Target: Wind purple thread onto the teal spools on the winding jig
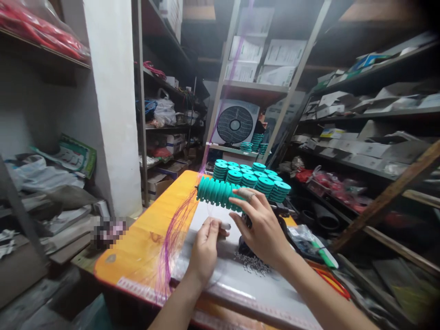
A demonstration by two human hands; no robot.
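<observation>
At centre, the left hand (205, 242) pinches faint thread (210, 211), fingertips together. Just right, the right hand (263, 223), fingers apart, touches green spools (216, 191).

Stocked shelves (256, 87) and workbench (137, 256) suggest a workshop.

Ahead of you, a square fan (235, 125) is standing on a shelf (227, 149) below white boxes (282, 52); to your left, a pillar (112, 105) is rising, and cartons (369, 149) are lining the right-hand shelving (371, 115).
</observation>
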